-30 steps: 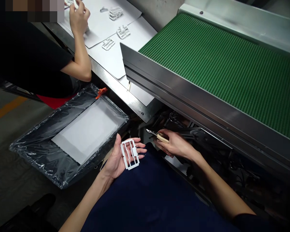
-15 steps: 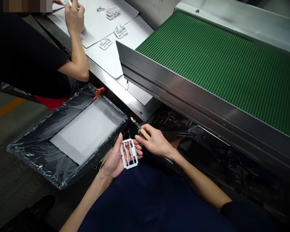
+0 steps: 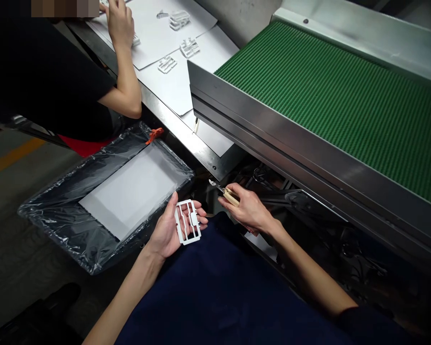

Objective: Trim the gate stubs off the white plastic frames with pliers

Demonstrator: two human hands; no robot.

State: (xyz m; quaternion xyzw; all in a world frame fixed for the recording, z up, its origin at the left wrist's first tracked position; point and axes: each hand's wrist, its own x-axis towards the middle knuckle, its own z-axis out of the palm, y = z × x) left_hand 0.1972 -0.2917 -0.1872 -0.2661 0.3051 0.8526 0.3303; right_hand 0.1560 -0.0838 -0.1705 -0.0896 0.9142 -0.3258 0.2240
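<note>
White plastic frame (image 3: 194, 219) held near the lined bin (image 3: 62, 232).
It is cradled by the left hand (image 3: 166, 233); a beige-handled tool (image 3: 231, 197) is gripped by the right hand (image 3: 251, 211).

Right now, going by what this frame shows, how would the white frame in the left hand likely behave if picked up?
The white frame is probably stiff: it keeps its shape across the left hand. It looks light for its size, being mostly open gaps. Its thin inner bars might snap if squeezed hard.
</note>
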